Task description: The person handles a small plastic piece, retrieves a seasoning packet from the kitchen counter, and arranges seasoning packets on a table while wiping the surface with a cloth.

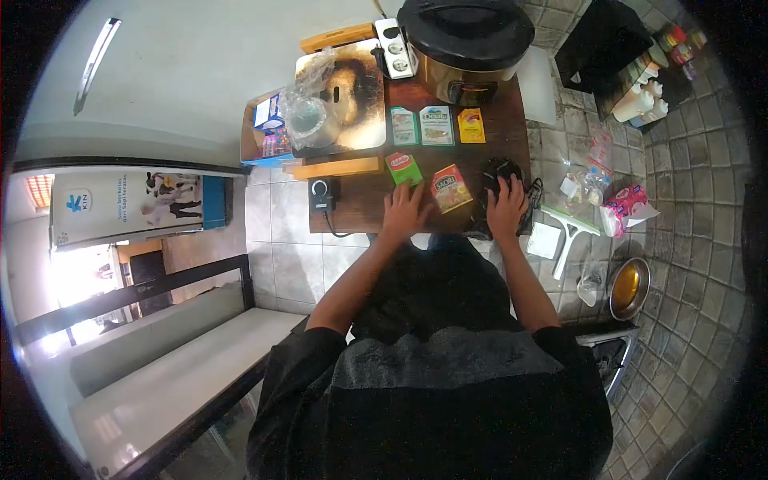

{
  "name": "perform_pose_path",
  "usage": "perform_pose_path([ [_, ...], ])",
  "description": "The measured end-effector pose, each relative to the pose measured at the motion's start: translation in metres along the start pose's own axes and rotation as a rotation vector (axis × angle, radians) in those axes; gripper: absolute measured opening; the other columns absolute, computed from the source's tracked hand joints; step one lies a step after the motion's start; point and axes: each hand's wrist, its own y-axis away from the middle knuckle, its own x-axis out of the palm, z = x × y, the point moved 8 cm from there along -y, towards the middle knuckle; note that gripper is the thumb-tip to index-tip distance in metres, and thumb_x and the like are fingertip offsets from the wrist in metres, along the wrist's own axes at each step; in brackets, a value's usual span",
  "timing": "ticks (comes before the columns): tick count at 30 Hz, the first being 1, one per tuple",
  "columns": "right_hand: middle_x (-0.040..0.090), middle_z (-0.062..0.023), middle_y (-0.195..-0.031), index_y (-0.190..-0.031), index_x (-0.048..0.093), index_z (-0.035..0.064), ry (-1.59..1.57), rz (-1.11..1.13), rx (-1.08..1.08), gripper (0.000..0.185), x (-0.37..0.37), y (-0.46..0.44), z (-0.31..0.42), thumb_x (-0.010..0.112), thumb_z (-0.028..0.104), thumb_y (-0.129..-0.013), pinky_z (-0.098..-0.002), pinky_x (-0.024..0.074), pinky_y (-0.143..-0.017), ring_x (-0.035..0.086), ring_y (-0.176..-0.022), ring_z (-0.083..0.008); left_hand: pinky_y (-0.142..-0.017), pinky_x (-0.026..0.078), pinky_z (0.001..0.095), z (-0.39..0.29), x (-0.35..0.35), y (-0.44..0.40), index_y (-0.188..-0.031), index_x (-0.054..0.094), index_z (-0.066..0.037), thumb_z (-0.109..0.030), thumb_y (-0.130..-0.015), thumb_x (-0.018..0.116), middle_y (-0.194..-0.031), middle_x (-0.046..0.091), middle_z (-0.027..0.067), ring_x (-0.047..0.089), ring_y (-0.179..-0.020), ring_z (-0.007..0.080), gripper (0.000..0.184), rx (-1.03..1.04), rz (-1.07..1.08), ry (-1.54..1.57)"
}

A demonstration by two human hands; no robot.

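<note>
Green packet [405,168], lying flat, askew, black bundle [501,166], rightward

The Saori sachet [451,189] looks glossy from here, the table [364,210] smooth wood, the bowl [645,288] shiny metal.

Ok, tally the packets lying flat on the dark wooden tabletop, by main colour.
White-and-green packets: 2
Yellow packet: 1
Green packet: 1
Red packet: 1
Total: 5
</note>
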Motion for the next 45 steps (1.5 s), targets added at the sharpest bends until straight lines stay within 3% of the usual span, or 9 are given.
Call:
perform_pose_path([
  [4,0.042,-0.0131,-0.128,-0.116,0.051,0.0084,-0.086,0.125,-0.104,0.034,-0.003,0.001,0.039,0.052,0.026,-0.088,-0.0553,0.0258,-0.095,0.037,-0.12,-0.0313,-0.099,0.023,0.0509,0.019,0.0,0.014,-0.135,0.033,-0.016,-0.047,-0.087,0.044,-0.136,0.03,0.0156,0.03,-0.124,0.0339,0.058,-0.03,0.12,-0.052],
  [6,0.04,-0.0097,-0.131,-0.12,0.049,0.0093,-0.277,0.487,-0.433,0.034,0.03,0.023,0.074,0.051,0.023,-0.088,-0.0545,0.0258,-0.096,0.035,-0.122,-0.0287,-0.099,0.022,0.0506,0.022,-0.003,0.016,-0.136,0.031,-0.015,-0.047,-0.086,0.045,-0.134,0.031,0.0158,0.029,-0.125,0.0334,0.06,-0.001,0.126,-0.092],
  [15,0.042,-0.0095,-0.129,-0.122,0.048,0.0087,-0.264,0.447,-0.375,0.036,0.053,0.005,0.094,0.05,0.011,-0.086,-0.0509,0.0308,-0.092,0.039,-0.117,-0.0292,-0.098,0.024,0.0516,0.03,-0.008,0.007,-0.138,0.026,-0.014,-0.045,-0.086,0.047,-0.134,0.029,0.0169,0.029,-0.124,0.0345,0.064,-0.006,0.152,-0.084],
  [19,0.042,-0.0102,-0.129,-0.122,0.048,0.0084,-0.237,0.411,-0.366,0.036,0.055,-0.001,0.104,0.05,0.011,-0.086,-0.0502,0.0315,-0.091,0.039,-0.116,-0.0296,-0.098,0.023,0.0524,0.029,-0.003,0.004,-0.138,0.025,-0.015,-0.045,-0.085,0.048,-0.135,0.028,0.0166,0.028,-0.124,0.0344,0.066,-0.007,0.134,-0.105],
  [21,0.041,-0.01,-0.13,-0.123,0.048,0.0083,-0.233,0.435,-0.362,0.037,0.057,-0.002,0.106,0.05,0.012,-0.086,-0.0501,0.0306,-0.092,0.039,-0.117,-0.0296,-0.092,0.03,0.0506,0.025,-0.01,0.004,-0.132,0.037,-0.013,-0.044,-0.077,0.056,-0.13,0.037,0.017,0.036,-0.119,0.034,0.066,0.043,-0.012,-0.136],
  [25,0.041,-0.0095,-0.131,-0.124,0.047,0.0093,-0.238,0.443,-0.359,0.038,0.06,-0.003,0.105,0.05,0.013,-0.086,-0.0503,0.0293,-0.093,0.038,-0.117,-0.0298,-0.092,0.029,0.0513,0.023,-0.006,0.004,-0.133,0.036,-0.014,-0.045,-0.078,0.056,-0.131,0.036,0.0182,0.035,-0.12,0.0355,0.067,0.03,-0.018,-0.105],
  [28,0.041,-0.0087,-0.132,-0.124,0.048,0.0104,-0.255,0.449,-0.339,0.038,0.062,-0.003,0.104,0.05,0.014,-0.086,-0.0498,0.0289,-0.094,0.038,-0.118,-0.0296,-0.092,0.029,0.0517,0.021,-0.005,0.003,-0.135,0.034,-0.015,-0.045,-0.078,0.056,-0.133,0.034,0.0189,0.034,-0.12,0.0363,0.068,0.007,0.017,-0.091],
  [30,0.041,-0.0085,-0.131,-0.123,0.048,0.011,-0.263,0.443,-0.331,0.037,0.06,-0.003,0.105,0.049,0.015,-0.087,-0.0497,0.0292,-0.094,0.038,-0.117,-0.0294,-0.097,0.024,0.0537,0.024,0.006,0.003,-0.141,0.02,-0.02,-0.049,-0.083,0.05,-0.137,0.024,0.0166,0.025,-0.126,0.0349,0.071,-0.031,0.172,-0.098],
  [45,0.042,-0.0087,-0.13,-0.124,0.047,0.0138,-0.292,0.432,-0.289,0.039,0.064,-0.004,0.104,0.047,0.02,-0.085,-0.0508,0.029,-0.094,0.037,-0.119,-0.0304,-0.099,0.024,0.0533,0.025,0.007,0.005,-0.141,0.02,-0.024,-0.048,-0.081,0.052,-0.139,0.022,0.0166,0.023,-0.127,0.0374,0.072,-0.078,0.217,-0.05],
])
